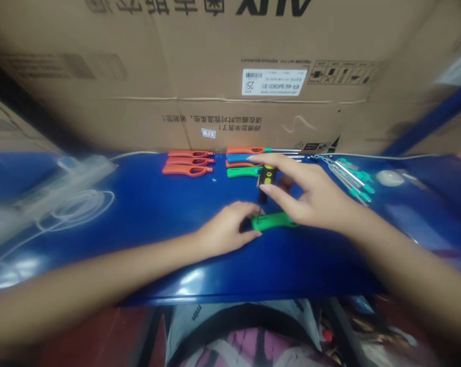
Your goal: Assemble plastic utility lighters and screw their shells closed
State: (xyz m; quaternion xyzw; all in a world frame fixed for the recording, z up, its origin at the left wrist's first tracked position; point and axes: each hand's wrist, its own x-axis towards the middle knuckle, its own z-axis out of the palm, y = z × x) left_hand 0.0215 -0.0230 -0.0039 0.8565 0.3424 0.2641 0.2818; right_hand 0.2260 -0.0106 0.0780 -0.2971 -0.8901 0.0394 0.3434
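My left hand [232,227] rests on the blue table, its thumb and fingers closed on the end of a green lighter handle [275,220] lying flat. My right hand [305,191] grips a black and yellow screwdriver [267,177] from above. The screwdriver stands nearly upright, its thin shaft pointing down at the green handle's left end; whether the tip sits in a screw is too small to tell. Just behind the screwdriver are finished-looking lighters, among them a blue one [236,158], a green one [242,172] and an orange one [248,150] with a metal tube.
Three red-orange handles [188,170] lie stacked in a row at the back left. Metal tubes with teal ends [355,181] are heaped at the right, near a round white object [390,178]. A white cable [77,204] coils at left. A large cardboard box [138,76] stands behind.
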